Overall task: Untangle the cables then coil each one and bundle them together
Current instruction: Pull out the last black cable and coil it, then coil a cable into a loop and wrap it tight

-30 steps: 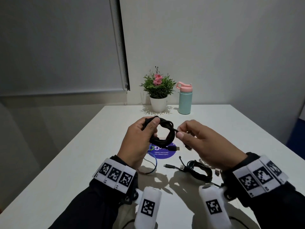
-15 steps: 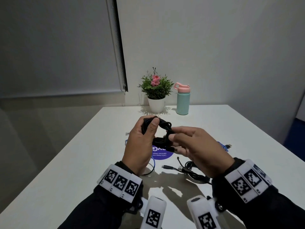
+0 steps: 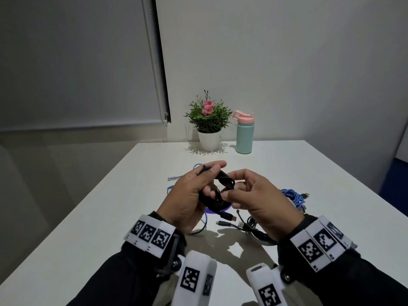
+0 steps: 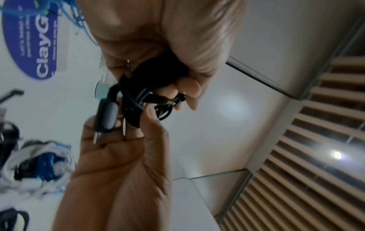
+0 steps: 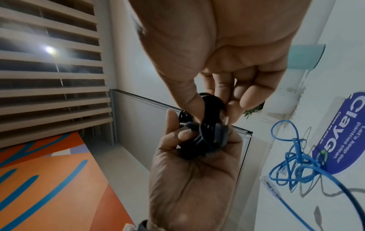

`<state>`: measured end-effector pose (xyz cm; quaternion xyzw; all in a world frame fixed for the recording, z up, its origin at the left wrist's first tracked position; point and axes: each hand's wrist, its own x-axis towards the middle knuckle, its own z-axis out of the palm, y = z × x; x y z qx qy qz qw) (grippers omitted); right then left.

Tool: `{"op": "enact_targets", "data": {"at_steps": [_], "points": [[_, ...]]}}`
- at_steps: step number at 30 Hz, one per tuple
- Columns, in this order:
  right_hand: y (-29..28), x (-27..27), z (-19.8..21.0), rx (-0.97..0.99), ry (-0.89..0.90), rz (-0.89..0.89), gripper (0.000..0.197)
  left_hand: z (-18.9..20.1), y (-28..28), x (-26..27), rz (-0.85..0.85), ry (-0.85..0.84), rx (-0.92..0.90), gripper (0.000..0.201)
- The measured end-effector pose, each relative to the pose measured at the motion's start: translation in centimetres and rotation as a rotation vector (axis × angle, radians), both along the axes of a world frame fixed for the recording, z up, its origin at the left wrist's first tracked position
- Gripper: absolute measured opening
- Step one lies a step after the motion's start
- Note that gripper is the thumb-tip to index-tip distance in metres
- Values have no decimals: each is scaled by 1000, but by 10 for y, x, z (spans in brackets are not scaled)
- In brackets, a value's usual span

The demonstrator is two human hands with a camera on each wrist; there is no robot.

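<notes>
My left hand (image 3: 198, 191) grips a coiled black cable (image 3: 225, 181) in the air over the white table (image 3: 309, 173); its fingers curl through the loop. My right hand (image 3: 230, 193) pinches the same coil from the right, thumb and fingers on its strands. In the left wrist view a plug end (image 4: 107, 115) of the black cable (image 4: 142, 96) lies against the right hand's fingers. In the right wrist view the coil (image 5: 203, 137) sits in the left palm. A loose blue cable (image 5: 296, 156) lies tangled on the table. A second black cable (image 3: 254, 226) lies below my right hand.
A blue and white cable bundle (image 3: 294, 196) lies to the right of my hands. A round purple sticker (image 3: 217, 210) is on the table beneath them. A potted plant (image 3: 208, 127) and a teal bottle (image 3: 244, 133) stand at the table's far edge.
My right hand has moved left from the stretched cable end and now pinches the coil itself. Both hands have drawn together, and the coil sits lower in my left hand.
</notes>
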<state>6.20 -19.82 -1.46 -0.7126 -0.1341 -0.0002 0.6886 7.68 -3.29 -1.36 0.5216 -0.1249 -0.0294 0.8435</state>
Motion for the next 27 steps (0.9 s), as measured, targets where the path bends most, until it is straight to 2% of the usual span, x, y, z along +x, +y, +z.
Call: {"op": "enact_targets", "data": {"at_steps": [7, 13, 17, 20, 24, 27], "points": [[0, -5, 1, -94, -22, 47, 17, -13, 5, 4, 44, -11, 213, 27], [-6, -3, 1, -396, -84, -5, 28, -34, 30, -11, 78, 16, 576, 32], [-37, 4, 9, -578, -126, -139, 23, -45, 64, -19, 97, 60, 688, 26], [-65, 13, 21, -793, -121, -204, 22, -50, 80, -25, 55, 90, 688, 24], [-69, 26, 31, -1292, -118, -233, 32, -58, 95, -22, 69, 162, 659, 23], [-26, 30, 37, -1334, -298, -149, 30, -71, 98, -18, 116, 266, 453, 21]]}}
